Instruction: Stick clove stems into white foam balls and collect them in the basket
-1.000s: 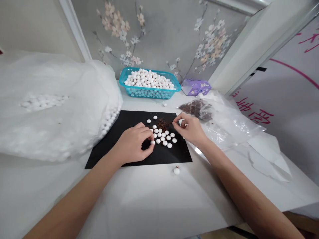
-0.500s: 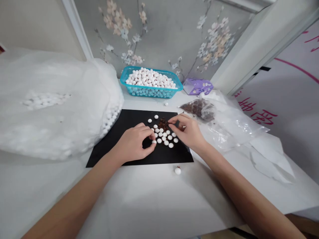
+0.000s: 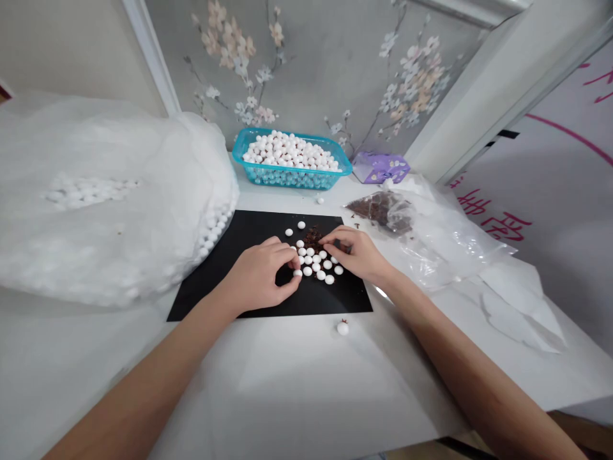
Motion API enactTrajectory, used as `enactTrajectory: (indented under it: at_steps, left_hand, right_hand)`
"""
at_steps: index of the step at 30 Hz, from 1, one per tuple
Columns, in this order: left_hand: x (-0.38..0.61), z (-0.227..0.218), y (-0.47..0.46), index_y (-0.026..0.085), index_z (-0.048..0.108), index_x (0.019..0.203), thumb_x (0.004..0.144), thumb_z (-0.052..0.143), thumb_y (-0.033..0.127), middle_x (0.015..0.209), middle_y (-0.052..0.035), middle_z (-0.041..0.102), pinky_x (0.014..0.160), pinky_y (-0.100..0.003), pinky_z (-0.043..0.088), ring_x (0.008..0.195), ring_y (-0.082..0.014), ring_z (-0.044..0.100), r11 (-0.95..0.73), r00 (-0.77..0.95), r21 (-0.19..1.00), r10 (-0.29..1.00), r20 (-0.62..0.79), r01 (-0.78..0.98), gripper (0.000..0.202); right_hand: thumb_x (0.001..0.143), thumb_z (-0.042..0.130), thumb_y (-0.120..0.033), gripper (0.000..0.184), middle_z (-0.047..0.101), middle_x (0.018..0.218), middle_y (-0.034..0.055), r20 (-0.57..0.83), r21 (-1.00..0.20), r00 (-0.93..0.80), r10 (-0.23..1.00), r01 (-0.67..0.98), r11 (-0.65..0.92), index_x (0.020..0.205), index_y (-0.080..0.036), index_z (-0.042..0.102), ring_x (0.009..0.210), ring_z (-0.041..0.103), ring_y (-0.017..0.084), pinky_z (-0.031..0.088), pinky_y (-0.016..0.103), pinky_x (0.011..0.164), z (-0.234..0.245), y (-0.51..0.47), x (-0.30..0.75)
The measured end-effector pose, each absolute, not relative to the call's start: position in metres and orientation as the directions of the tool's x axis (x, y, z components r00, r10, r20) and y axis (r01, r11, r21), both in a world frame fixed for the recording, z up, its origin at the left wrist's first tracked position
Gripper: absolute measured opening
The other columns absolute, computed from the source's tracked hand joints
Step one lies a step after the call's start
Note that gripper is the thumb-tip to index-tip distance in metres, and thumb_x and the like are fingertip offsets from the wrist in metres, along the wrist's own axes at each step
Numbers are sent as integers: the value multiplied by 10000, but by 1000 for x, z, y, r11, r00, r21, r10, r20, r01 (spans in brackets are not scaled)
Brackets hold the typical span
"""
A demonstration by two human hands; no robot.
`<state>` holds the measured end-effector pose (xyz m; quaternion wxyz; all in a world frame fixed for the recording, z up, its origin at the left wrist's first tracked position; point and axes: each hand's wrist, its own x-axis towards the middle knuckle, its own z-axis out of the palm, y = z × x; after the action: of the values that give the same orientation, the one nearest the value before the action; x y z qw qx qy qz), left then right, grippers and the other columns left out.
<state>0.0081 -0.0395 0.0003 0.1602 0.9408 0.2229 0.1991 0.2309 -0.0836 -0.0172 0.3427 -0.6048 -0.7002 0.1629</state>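
My left hand [image 3: 258,275] rests over the black mat [image 3: 230,246], its thumb and forefinger closed on a small white ball [image 3: 297,273]. Just right of it lies a cluster of loose white balls [image 3: 316,267], some with brown bits around them. My right hand [image 3: 357,255] is at the edge of a small pile of brown bits [image 3: 313,236], thumb and forefinger pinched together. Whatever sits between those fingertips is too small to make out. In front of the mat, a single white ball [image 3: 343,328] has a brown piece sticking out of its top.
Behind the mat stands a blue plastic basket [image 3: 292,180] heaped with white balls. A large translucent bag [image 3: 119,243] of white balls fills the left. At right lie a clear bag [image 3: 378,211] of brown bits, a purple packet [image 3: 382,167] and white paper [image 3: 522,306].
My right hand has shifted slightly down and left, its fingertips now against the brown pile. The left hand stays in place with its ball.
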Motion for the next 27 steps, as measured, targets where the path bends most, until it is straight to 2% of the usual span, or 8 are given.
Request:
enactTrajectory:
  at_steps: [3,6,9,15,21,24,27]
  left_hand:
    - [8,0,-40,192,549,766,765,516,222,749,13,603,632,-255,383,760,-147,490,-850,823,396,480,304,349,44]
    - [8,0,-39,191,548,766,767,514,225,751,9,603,639,-260,385,766,-151,490,-849,822,392,483,301,355,48]
    - [9,0,-39,192,549,767,765,514,222,750,10,602,633,-258,385,766,-150,490,-847,822,391,486,297,360,46]
    - [8,1,-39,195,542,759,762,517,221,751,9,607,632,-255,385,760,-152,497,-852,821,388,480,309,352,36]
    - [8,1,-39,194,549,761,757,514,219,749,10,609,622,-253,386,760,-150,500,-849,818,389,486,308,358,44]
    - [8,0,-39,193,552,767,758,510,221,755,9,608,626,-256,390,758,-148,499,-850,819,388,483,308,355,51]
    - [7,0,-39,197,549,770,759,507,221,759,6,608,628,-258,391,764,-152,505,-849,822,393,482,304,352,49]
  right_hand:
    - [766,562,-205,135,637,798,30,257,-640,1,966,750,169,837,-171,671,502,466,84,410,250,523,-17,-83,234]
    - [773,523,-194,147,664,802,35,251,-645,35,967,751,141,803,-181,667,600,547,122,440,265,579,-18,-82,238]
    - [741,530,-179,129,668,791,38,241,-651,55,969,750,120,777,-182,654,693,589,156,443,261,574,-19,-81,241]
    - [719,535,-179,83,664,769,32,202,-653,91,975,754,65,724,-181,618,699,582,157,438,261,581,-12,-82,241]
    - [752,506,-221,148,603,770,13,192,-774,101,976,628,87,841,-170,613,613,516,106,405,229,539,-8,-84,238]
    - [760,501,-202,143,617,789,25,199,-708,24,980,694,127,810,-174,632,643,523,120,409,243,560,-10,-84,240]
    - [752,515,-176,180,613,829,36,213,-635,-42,976,753,171,856,-178,661,594,494,109,407,253,549,-10,-84,243]
